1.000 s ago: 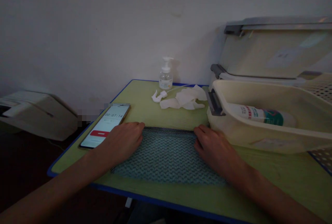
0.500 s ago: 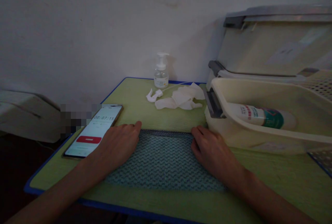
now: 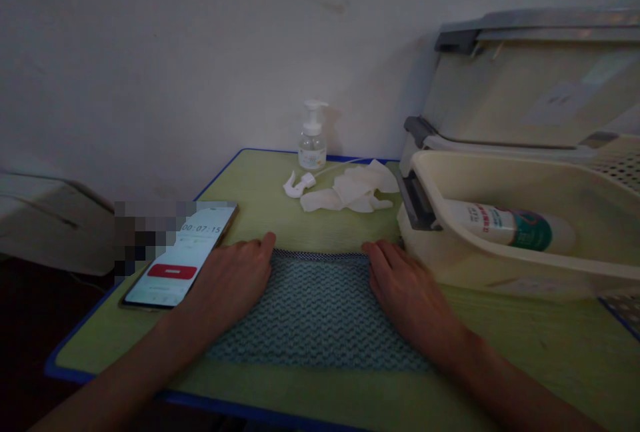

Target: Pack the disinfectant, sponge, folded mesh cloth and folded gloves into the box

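Observation:
A blue-green textured cloth lies flat on the green tabletop, with a dark checked hem along its far edge. At the far left corner, my left hand is closed on the hem, its thumb side uppermost. My right hand pinches the far right corner with bent fingers. The hem runs straight between both hands. Their undersides and the cloth's side edges are partly hidden. Close beside my left hand lies a phone with a running timer on its screen.
A clear pump bottle, a white trigger spray head and crumpled white tissue sit toward the wall. On the right stands a cream bin holding a white-and-green bottle. A lidded storage box is behind it.
My right hand's fingertips have shifted slightly left along the hem. My left hand stays nearly still at its corner, and the view has moved a little.

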`<state>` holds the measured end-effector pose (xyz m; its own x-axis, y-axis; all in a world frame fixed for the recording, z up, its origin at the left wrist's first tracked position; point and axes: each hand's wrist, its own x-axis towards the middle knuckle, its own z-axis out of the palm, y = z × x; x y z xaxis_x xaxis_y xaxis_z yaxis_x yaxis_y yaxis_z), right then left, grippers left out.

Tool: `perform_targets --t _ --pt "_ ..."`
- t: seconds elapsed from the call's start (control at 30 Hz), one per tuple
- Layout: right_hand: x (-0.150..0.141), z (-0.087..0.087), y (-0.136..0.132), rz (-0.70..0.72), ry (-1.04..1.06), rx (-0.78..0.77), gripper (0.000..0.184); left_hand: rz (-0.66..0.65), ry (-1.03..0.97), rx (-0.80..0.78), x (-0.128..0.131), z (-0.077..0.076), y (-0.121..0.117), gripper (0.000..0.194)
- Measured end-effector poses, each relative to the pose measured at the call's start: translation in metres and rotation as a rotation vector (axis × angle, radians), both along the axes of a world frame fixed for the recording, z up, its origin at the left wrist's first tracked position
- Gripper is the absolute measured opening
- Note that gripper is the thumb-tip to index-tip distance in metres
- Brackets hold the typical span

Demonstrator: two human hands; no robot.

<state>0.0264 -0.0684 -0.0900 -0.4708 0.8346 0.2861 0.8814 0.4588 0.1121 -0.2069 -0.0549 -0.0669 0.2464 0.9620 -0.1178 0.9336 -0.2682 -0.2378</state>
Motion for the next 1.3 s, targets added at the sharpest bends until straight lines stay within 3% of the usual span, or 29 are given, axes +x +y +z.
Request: perform_targets --t 0.87,1.03,1.3 --pt "0.002 -0.003 -0.001 0.112 -0.043 0.183 0.038 -0.12 0.028 0.237 0.001 -0.013 -0.008 0.035" --pt "0.004 -0.006 -0.001 0.165 -0.008 0.2 0.037 -0.219 -0.03 0.35 0.001 -0.014 -0.008 0.037" --pt "0.007 -0.007 0.001 0.178 0.011 0.15 0.038 -0.198 -0.155 0.135 0.0 -0.013 -0.007 0.044"
